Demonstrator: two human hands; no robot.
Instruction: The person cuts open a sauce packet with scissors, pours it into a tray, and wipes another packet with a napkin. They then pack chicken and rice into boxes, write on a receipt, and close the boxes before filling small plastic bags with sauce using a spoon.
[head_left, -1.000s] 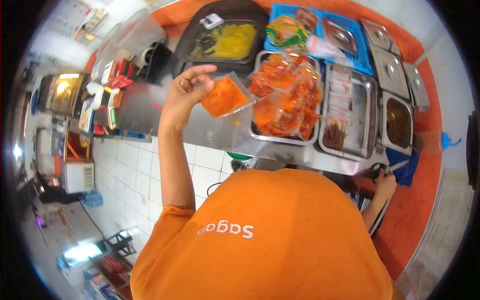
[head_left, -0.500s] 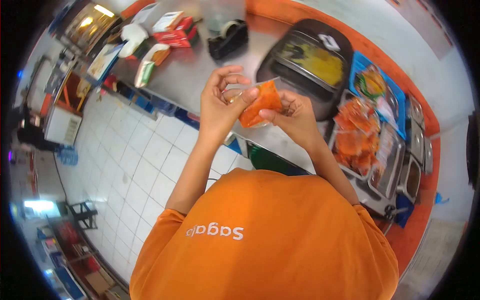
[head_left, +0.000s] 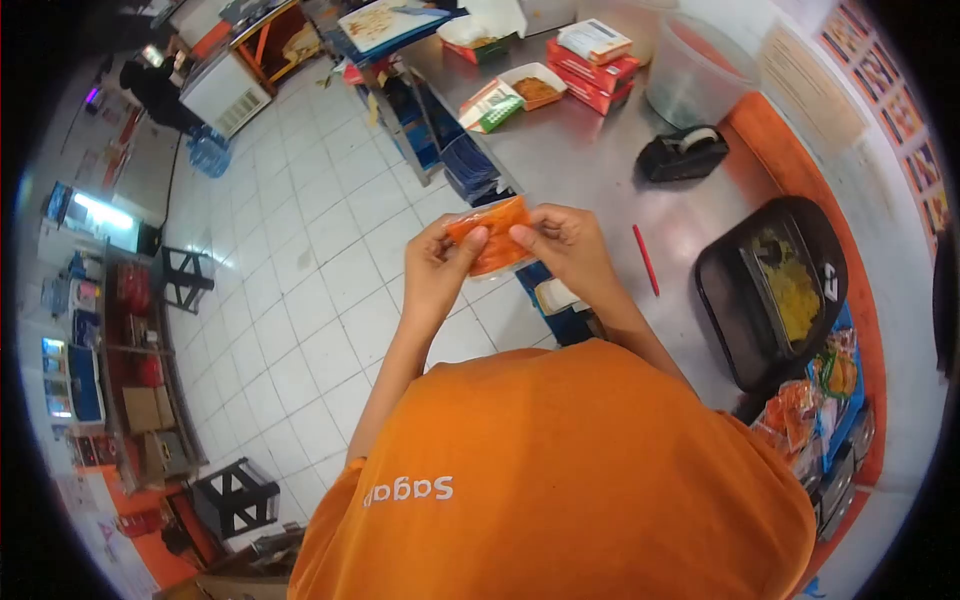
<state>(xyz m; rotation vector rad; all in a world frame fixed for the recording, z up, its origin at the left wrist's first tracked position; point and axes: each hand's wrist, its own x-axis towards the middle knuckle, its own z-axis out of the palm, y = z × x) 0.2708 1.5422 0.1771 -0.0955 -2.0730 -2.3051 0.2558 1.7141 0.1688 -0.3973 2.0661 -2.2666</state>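
A small clear plastic packet of orange sauce-like contents (head_left: 497,247) is stretched between my two hands, over the table edge and the tiled floor. My left hand (head_left: 436,265) pinches its left side, thumb on the front face. On the right side, my right hand (head_left: 572,252) grips it with thumb and curled fingers. Both hands are closed on the packet; the fingers behind it are partly hidden. To the right of my right hand, a red pen (head_left: 646,260) lies on the metal table (head_left: 610,170).
A black tape dispenser (head_left: 683,155), red boxes (head_left: 592,82), an open food box (head_left: 532,88) and a clear tub (head_left: 700,75) stand on the table. At right are a black container with yellow food (head_left: 735,300) and more orange packets (head_left: 790,412). Black stools (head_left: 236,497) stand on the floor.
My view and body have turned left, so the table's things shift right. The left fingers, raised earlier, now close on the packet's side. The red pen has come into view.
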